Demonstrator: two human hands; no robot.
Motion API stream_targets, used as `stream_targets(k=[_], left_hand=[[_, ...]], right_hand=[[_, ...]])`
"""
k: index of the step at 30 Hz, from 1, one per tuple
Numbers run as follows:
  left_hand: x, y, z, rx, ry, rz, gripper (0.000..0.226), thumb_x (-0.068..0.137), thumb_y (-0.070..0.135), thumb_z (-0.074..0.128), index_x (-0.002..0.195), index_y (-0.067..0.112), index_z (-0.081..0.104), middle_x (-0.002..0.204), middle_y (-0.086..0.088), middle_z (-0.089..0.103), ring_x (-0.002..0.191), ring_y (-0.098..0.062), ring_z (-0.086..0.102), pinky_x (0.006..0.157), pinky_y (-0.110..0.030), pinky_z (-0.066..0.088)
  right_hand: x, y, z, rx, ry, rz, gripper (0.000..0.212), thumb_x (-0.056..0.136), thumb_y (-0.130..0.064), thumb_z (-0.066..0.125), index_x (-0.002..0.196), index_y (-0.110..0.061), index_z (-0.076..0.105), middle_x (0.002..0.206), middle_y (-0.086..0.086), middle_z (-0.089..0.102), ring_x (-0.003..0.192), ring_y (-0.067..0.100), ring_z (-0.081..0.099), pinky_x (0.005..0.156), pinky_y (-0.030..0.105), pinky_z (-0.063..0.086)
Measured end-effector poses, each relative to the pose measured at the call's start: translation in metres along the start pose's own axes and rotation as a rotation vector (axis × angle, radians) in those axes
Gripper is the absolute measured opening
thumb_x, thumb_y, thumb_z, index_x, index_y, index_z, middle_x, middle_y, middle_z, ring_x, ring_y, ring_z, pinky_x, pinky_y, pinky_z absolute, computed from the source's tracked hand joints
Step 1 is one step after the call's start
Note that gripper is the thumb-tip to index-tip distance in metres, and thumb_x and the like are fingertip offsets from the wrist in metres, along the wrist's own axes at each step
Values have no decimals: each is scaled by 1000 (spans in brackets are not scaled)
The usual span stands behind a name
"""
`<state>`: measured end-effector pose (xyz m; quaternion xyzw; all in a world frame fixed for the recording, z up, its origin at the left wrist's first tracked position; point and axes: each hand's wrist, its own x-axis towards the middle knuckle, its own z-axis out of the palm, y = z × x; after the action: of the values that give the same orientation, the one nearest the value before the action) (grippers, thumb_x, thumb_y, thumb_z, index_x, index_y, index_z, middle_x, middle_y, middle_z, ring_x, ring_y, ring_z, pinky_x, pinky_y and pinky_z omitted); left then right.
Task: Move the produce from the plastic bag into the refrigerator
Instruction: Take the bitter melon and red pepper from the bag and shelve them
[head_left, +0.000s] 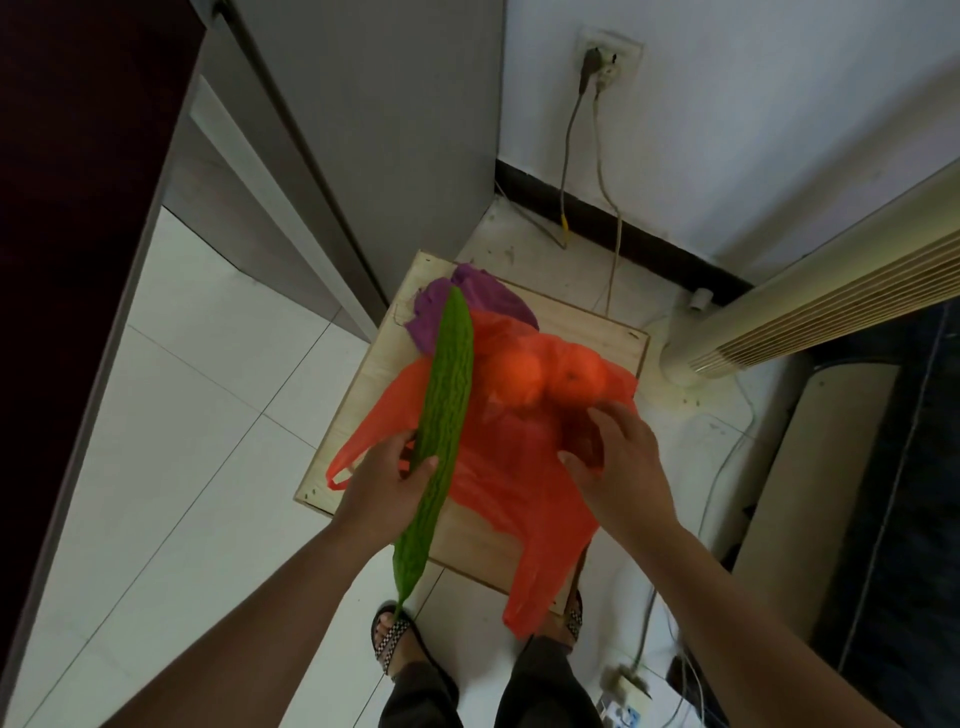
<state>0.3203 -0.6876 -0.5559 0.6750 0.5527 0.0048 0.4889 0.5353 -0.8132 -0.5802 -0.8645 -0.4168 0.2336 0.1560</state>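
Nearest, two sandalled feet (390, 640) stand below the hands; the left hand (387, 480) grips a long green gourd (447, 395) around its middle, stem end down by the left foot, tip reaching far past the hand to a purple cabbage (488, 291). The right hand (618, 457) lies on a red bag (519, 493) with fingers bent, and I cannot tell whether it pinches the plastic; just beyond its fingertips two oranges (545, 374) sit inside the bag. Bag and cabbage rest on a wooden box (587, 322); beyond the left hand stands the grey fridge (374, 130).
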Motion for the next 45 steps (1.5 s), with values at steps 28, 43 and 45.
stream_targets(k=[28, 43, 45], left_hand=[[-20, 36, 20, -274, -112, 102, 27, 89, 28, 58, 114, 36, 51, 104, 10, 60, 91, -4, 60, 65, -15, 51], [-23, 0, 44, 72, -33, 165, 35, 83, 28, 66, 117, 24, 58, 115, 7, 59, 104, -7, 54, 89, -29, 47], [-22, -7, 44, 135, 8, 182, 36, 82, 30, 67, 116, 26, 58, 115, 9, 59, 105, -7, 53, 89, -31, 47]], right_hand=[[-26, -50, -10, 766, -136, 190, 45, 86, -37, 60, 129, -28, 52, 109, -14, 62, 95, 0, 60, 77, 20, 52], [-28, -19, -32, 367, 44, 118, 61, 77, -31, 72, 132, -23, 47, 112, -10, 50, 95, 7, 52, 80, 27, 51], [-25, -19, -28, 292, 36, 74, 65, 78, -33, 70, 135, -21, 44, 120, -5, 48, 99, 10, 51, 86, 30, 50]])
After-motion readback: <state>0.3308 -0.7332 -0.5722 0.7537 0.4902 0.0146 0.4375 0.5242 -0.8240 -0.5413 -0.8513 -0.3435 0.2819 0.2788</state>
